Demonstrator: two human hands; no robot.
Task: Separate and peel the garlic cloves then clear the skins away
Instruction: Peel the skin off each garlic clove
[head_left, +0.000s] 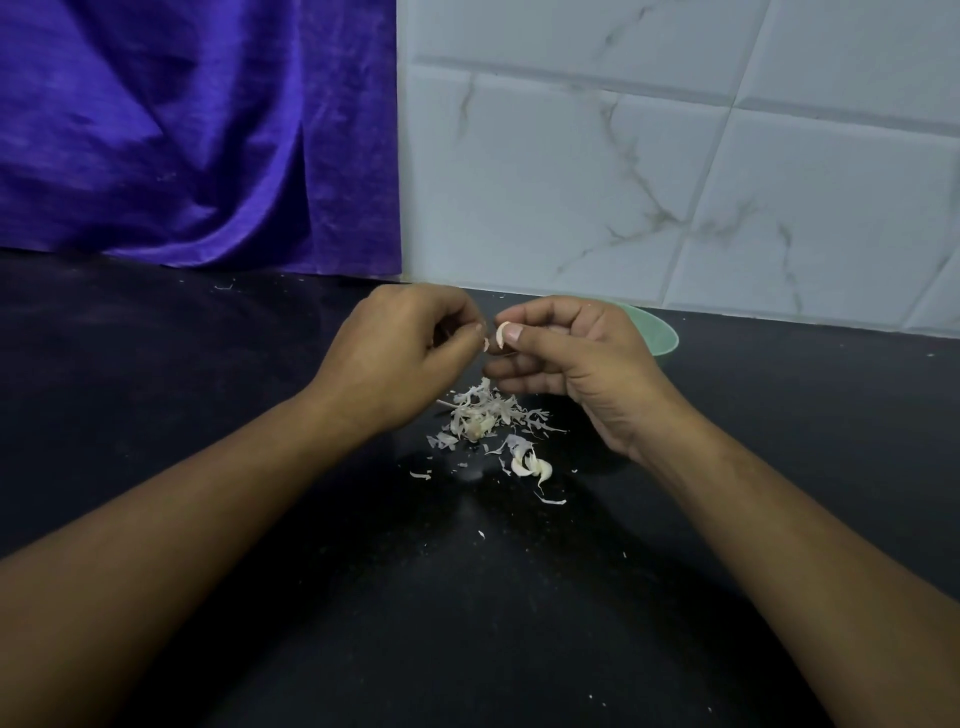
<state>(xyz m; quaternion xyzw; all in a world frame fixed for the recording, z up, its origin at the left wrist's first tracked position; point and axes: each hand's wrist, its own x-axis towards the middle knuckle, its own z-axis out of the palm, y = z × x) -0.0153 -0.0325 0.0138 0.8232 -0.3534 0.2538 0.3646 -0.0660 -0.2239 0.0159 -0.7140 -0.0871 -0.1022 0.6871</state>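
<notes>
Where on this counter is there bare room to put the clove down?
Bare counter lies wide on the left, between the purple cloth and the left hand, and right of the green bowl along the tiled wall. Crowded: the middle, where the skin pile and loose cloves lie near it and the right hand.

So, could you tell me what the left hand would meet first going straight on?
Probably the garlic clove in the right hand, just beyond the left hand pinching garlic skin; depth unclear.

Papery skins (483, 415) are lying on a speckled stone counter (208, 364); velvety cloth (182, 130) is shining at eleven o'clock, glossy tiles (675, 156) at one.
</notes>
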